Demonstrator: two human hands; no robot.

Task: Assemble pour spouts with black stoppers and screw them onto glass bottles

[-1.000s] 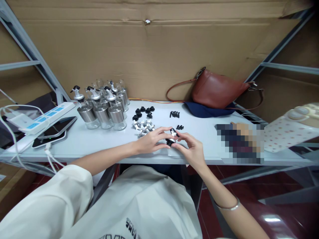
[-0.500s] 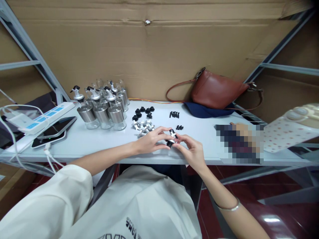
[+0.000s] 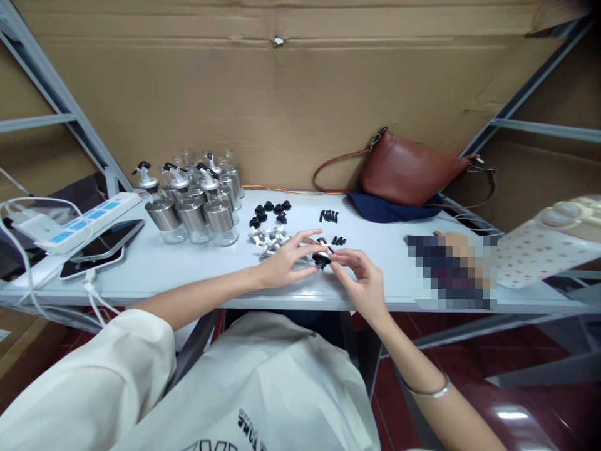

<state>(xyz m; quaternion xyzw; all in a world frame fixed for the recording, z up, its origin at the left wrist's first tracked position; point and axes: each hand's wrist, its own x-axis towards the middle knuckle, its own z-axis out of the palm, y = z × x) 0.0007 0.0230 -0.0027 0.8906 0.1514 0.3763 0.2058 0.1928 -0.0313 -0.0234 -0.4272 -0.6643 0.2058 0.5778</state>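
Note:
Between my two hands, above the front of the table, is a pourer cap (image 3: 322,258) with a black ribbed underside and a silver and black top. My left hand (image 3: 287,260) grips it from the left between thumb and fingers. From the right, the thumb and fingertips of my right hand (image 3: 360,279) pinch its edge. White and silver spout pieces (image 3: 268,240) lie in a pile beyond my left hand, and several black stoppers (image 3: 267,210) lie behind them. Small black parts (image 3: 338,240) and a row of longer black pieces (image 3: 328,216) lie beyond my right hand.
Several glass and steel bottles (image 3: 220,222) stand at the back left, some with pourer tops. Further left are a power strip (image 3: 91,222) and phones (image 3: 106,247). A brown handbag (image 3: 408,169) rests on dark blue cloth (image 3: 389,210) at the back right, near a dotted white object (image 3: 544,250).
The pourer cap has tilted, so more of its black underside faces me. My fingers have shifted slightly around it; the things on the table have stayed put.

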